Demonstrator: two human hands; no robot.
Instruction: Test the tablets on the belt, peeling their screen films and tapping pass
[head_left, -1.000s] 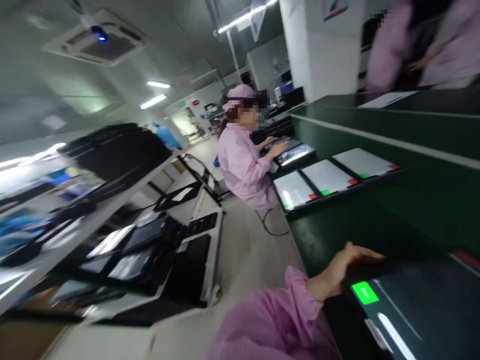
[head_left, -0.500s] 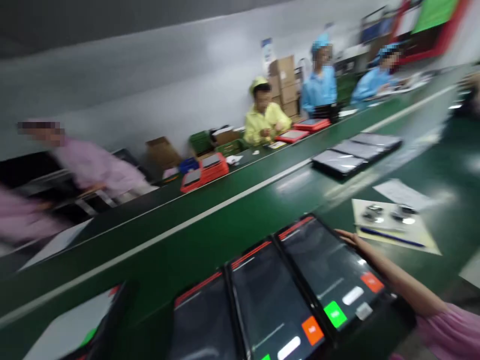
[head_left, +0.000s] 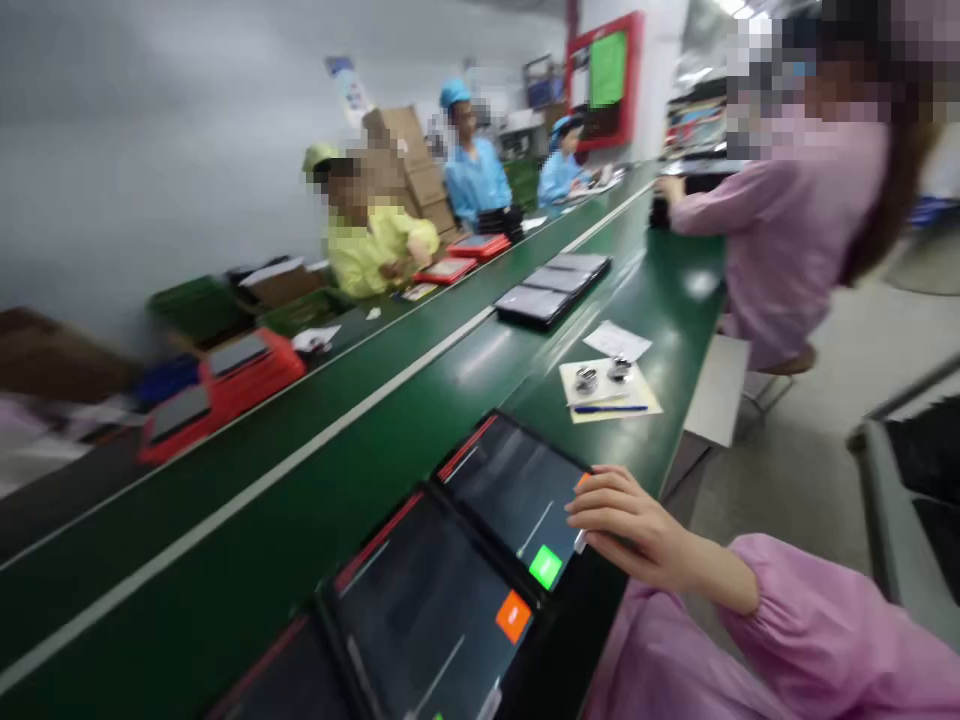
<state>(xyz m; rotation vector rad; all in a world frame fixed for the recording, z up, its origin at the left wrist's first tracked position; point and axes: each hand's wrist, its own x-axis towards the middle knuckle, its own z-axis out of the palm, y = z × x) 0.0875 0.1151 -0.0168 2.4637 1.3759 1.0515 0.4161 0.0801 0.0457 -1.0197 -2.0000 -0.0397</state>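
My right hand [head_left: 634, 525], in a pink sleeve, is open, with fingers stretched over the lower right corner of a dark tablet [head_left: 506, 490]. Whether the fingertips touch its screen or hover just above it I cannot tell. That screen shows a green button and an orange one, the orange partly covered by my fingers. Beside it lies a second tablet [head_left: 420, 590] with an orange button lit, and the picture's lower edge cuts off a third tablet [head_left: 292, 665]. All rest in a row on the green bench [head_left: 315, 510]. My left hand is out of view.
Beyond the tablets, a blue pen [head_left: 611, 408] and two shiny metal pieces lie on pale paper [head_left: 645, 395]. Further along sits a row of dark-framed tablets [head_left: 536, 300]. Red-cased devices [head_left: 255, 370] line the far side, where co-workers sit; another co-worker [head_left: 802, 220] sits at right.
The view has swung right, bringing the pink-clad co-worker into sight. My right hand has gone from the end tablet's right edge to over its lower right corner.
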